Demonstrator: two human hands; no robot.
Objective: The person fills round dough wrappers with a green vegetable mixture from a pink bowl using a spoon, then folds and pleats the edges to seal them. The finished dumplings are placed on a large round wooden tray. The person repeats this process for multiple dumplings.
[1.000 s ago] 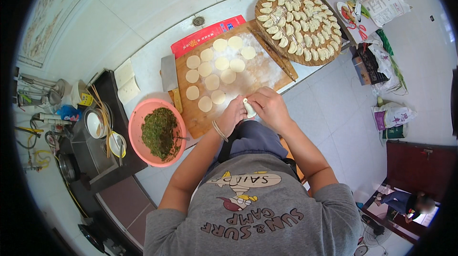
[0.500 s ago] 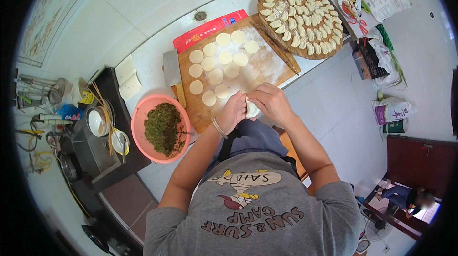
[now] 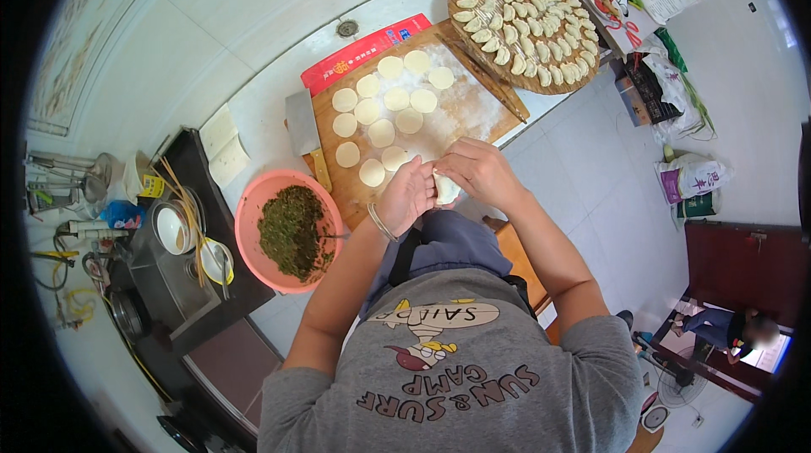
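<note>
Right hand [image 3: 479, 170] has shifted, fingertips now pinched on far end of dumpling [image 3: 447, 190]; more white flank shows than second ago. Reads as edge being crimped, likely partway. Dumpling sits between my hands, close to near edge of board [image 3: 439, 128]. Left hand [image 3: 405, 198] cupped round its left side. Long axis runs near to far, far tip leaning slightly left, toward board. Beyond: round wrappers [image 3: 382, 133] flat on board. Farthest: round tray [image 3: 487, 10], filled dumplings in curved rows.
</note>
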